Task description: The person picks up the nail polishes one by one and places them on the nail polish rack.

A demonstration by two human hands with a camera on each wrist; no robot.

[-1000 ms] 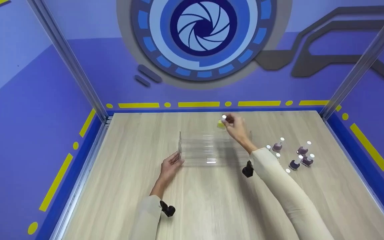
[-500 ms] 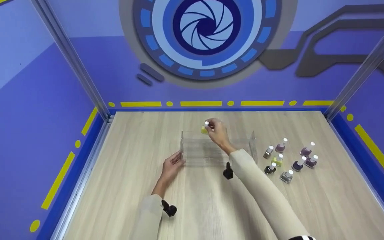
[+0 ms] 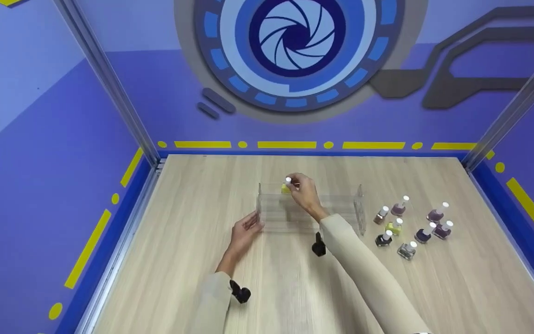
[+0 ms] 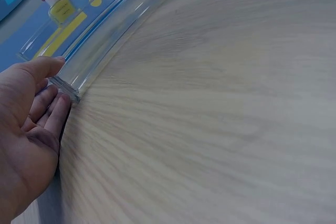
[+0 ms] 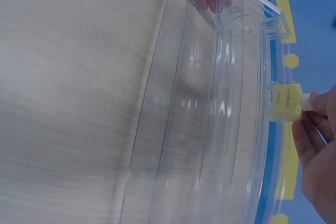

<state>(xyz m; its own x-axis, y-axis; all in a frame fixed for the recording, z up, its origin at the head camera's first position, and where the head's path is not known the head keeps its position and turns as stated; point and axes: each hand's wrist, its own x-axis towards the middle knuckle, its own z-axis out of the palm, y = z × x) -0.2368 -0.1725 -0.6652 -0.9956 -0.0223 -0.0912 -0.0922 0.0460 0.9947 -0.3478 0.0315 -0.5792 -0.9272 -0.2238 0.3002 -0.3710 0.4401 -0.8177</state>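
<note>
A clear stepped display rack (image 3: 334, 211) stands on the wooden table. My left hand (image 3: 244, 234) holds its left end, with the thumb on the edge and the fingers against the side in the left wrist view. My right hand (image 3: 305, 192) pinches the white cap of a yellow nail polish bottle (image 5: 286, 102). This bottle is upright at the rack's rear top tier, left of the middle. Whether its base rests on the tier I cannot tell.
Right of the rack stand several nail polish bottles: a yellow one (image 3: 393, 227), a black one (image 3: 384, 239), a clear grey one (image 3: 406, 251), a brownish one (image 3: 380, 215) and some purple ones (image 3: 435, 214). Blue patterned walls (image 3: 123, 102) enclose the table.
My right hand has carried the yellow bottle leftward from behind the rack, then lowered it to the top tier. My left hand stays on the rack's end. The head view has shifted slightly.
</note>
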